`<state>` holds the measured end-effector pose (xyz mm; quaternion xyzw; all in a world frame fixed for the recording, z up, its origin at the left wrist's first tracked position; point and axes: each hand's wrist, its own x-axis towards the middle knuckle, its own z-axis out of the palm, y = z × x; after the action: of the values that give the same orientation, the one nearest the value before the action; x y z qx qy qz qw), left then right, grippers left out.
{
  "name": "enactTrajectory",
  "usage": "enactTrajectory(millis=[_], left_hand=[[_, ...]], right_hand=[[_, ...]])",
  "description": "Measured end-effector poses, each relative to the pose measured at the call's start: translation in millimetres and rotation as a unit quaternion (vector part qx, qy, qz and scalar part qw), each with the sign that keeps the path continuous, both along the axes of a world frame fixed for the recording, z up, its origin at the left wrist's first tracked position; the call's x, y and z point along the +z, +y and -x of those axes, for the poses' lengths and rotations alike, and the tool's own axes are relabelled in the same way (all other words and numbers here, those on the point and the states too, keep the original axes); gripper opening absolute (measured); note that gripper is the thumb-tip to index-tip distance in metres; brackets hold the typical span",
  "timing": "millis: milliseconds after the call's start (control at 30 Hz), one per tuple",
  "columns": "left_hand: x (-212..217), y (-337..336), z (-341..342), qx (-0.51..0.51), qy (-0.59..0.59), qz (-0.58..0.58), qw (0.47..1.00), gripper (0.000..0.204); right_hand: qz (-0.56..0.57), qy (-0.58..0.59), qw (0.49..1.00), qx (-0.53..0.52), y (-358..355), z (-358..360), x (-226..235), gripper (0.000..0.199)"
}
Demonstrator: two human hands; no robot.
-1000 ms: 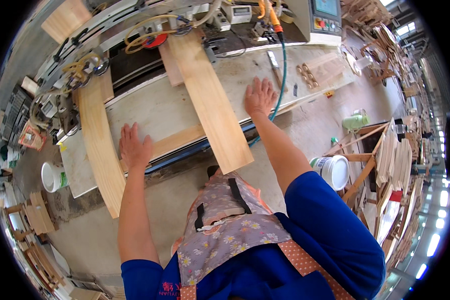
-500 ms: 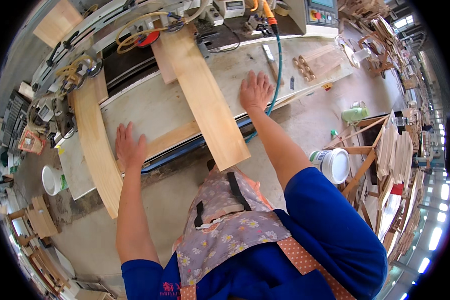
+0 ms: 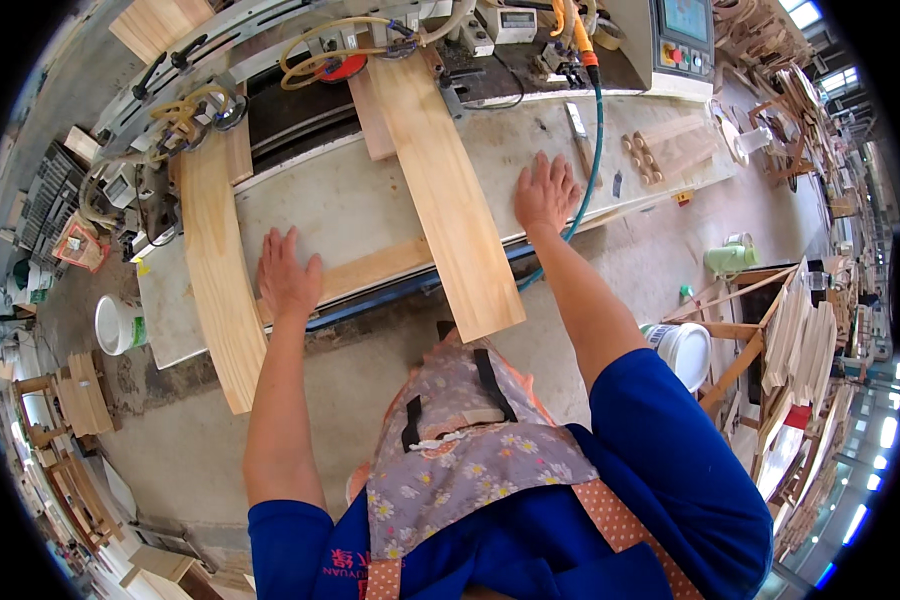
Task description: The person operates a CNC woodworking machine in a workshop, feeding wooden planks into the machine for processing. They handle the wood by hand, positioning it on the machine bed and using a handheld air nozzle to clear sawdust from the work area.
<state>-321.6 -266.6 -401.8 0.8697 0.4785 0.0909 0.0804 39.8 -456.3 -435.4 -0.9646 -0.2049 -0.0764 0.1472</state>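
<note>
My left hand (image 3: 287, 277) lies flat, fingers spread, on the pale worktable (image 3: 340, 210) near its front edge, touching a narrow wooden strip (image 3: 390, 268). My right hand (image 3: 545, 192) rests flat on the same table further right, beside a teal hose (image 3: 597, 150). Between my hands a long light wooden plank (image 3: 445, 190) runs from the machine toward me and overhangs the table edge. A second plank (image 3: 218, 270) lies to the left of my left hand, also overhanging. Neither hand holds anything.
A woodworking machine (image 3: 390, 50) with yellow hoses and a control panel (image 3: 682, 30) lines the back of the table. Small wooden blocks (image 3: 660, 145) lie at the right. White buckets stand on the floor at left (image 3: 118, 325) and right (image 3: 682, 352). Stacked wooden parts (image 3: 800, 340) fill the right side.
Both hands stay flat on the table in about the same places. The view has shifted slightly; the planks have not visibly moved.
</note>
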Motion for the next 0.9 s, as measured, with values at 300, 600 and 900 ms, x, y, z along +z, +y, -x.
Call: enactTrajectory(millis=[300,600,900], left_hand=[[2.4,-1.9,0.7,-0.011,-0.008,-0.017,1.0,0.06],[-1.6,-1.3,3.0,-0.003,0.001,0.002,1.0,0.059],[-1.2,-0.1,2.9,0.004,0.004,0.013,1.0,0.061]], right_hand=[[0.011,0.009,1.0,-0.005,0.0,0.1,0.9,0.051],[0.005,0.004,1.0,0.002,-0.9,1.2,0.4,0.051],[0.008,0.003,1.0,0.001,-1.2,0.5,-0.8,0.051]])
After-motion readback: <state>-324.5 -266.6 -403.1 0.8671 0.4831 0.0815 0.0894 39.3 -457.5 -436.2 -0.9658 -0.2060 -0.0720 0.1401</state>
